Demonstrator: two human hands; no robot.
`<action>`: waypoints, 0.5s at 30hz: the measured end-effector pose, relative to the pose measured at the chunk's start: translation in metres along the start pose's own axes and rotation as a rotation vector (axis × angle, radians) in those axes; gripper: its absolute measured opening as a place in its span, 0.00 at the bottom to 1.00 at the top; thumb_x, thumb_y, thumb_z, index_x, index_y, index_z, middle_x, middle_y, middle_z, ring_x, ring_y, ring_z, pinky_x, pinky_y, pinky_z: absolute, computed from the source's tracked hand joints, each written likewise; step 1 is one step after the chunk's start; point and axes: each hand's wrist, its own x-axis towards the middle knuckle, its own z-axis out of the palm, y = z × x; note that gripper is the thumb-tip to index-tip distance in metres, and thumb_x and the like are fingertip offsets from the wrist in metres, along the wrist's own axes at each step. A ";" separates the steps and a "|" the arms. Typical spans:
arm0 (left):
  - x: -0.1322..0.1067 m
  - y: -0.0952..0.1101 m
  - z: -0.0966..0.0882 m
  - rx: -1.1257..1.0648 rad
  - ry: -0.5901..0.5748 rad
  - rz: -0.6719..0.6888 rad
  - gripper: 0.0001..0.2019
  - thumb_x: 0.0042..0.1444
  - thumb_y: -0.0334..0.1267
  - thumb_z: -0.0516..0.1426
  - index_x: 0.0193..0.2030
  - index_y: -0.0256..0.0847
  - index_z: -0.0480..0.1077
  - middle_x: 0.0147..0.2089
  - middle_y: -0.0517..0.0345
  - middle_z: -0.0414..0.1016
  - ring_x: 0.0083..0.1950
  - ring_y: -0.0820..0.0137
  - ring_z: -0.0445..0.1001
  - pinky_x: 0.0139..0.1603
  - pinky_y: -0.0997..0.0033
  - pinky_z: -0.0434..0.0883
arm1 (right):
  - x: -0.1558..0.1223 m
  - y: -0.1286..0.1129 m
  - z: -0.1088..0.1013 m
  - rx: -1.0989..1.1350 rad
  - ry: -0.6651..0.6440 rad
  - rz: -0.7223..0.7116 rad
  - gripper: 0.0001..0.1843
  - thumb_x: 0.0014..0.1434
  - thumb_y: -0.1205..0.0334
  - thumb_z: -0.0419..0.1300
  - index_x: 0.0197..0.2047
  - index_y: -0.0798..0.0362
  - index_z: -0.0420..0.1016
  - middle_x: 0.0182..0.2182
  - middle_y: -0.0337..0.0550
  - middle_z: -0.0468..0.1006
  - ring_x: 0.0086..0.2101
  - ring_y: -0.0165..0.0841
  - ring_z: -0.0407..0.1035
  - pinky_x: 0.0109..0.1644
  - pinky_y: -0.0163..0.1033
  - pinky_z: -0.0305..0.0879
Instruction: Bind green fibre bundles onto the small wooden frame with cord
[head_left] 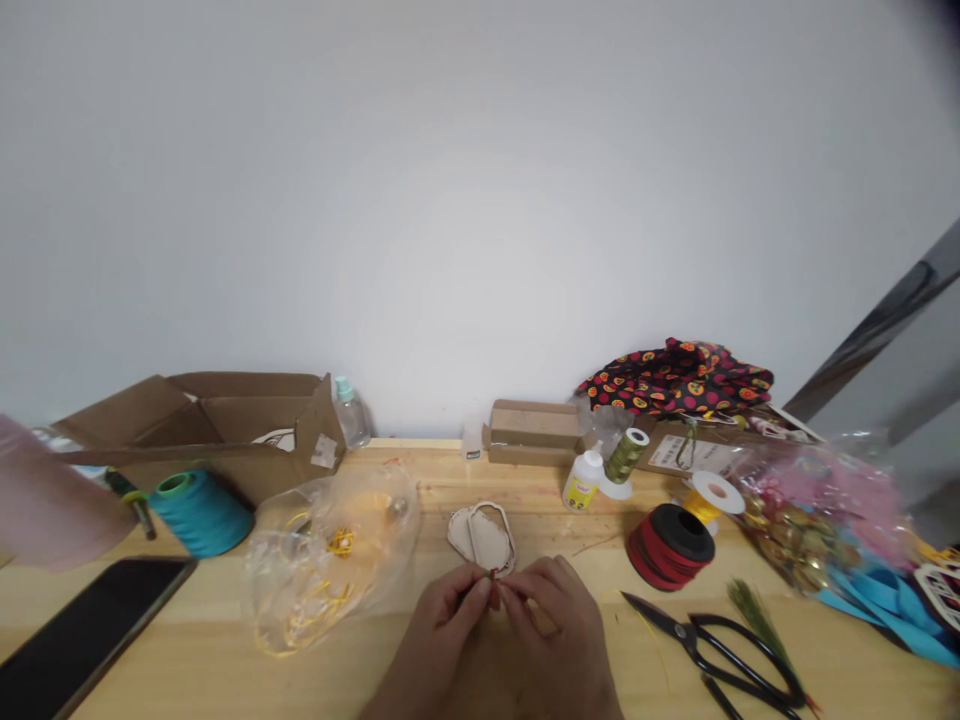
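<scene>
My left hand and my right hand meet at the table's near edge, fingertips pinched together on a small red piece, possibly cord. Just beyond the fingers lies a pale flat wooden cut-out. A clear plastic bag with yellow cord lies to the left of my left hand. A spool of red cord stands to the right, with black scissors nearer to me.
On the wooden table: an open cardboard box, a teal thread cone, a dark phone, a glue bottle, an olive thread spool, a yellow spool, patterned fabric, shiny bags.
</scene>
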 end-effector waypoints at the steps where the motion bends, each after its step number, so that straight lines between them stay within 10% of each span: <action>1: 0.000 0.000 0.000 -0.012 0.001 -0.011 0.12 0.51 0.43 0.51 0.25 0.38 0.67 0.24 0.61 0.65 0.31 0.70 0.62 0.34 0.76 0.59 | 0.000 0.000 0.000 0.026 -0.003 0.024 0.07 0.52 0.67 0.55 0.27 0.52 0.74 0.23 0.43 0.73 0.27 0.32 0.66 0.30 0.35 0.62; 15: 0.000 -0.005 0.004 -0.247 0.010 -0.139 0.14 0.46 0.49 0.54 0.26 0.38 0.66 0.18 0.67 0.55 0.19 0.78 0.51 0.19 0.79 0.50 | -0.001 -0.001 0.007 0.583 -0.141 0.483 0.08 0.49 0.60 0.57 0.32 0.55 0.71 0.24 0.39 0.71 0.22 0.27 0.62 0.25 0.31 0.60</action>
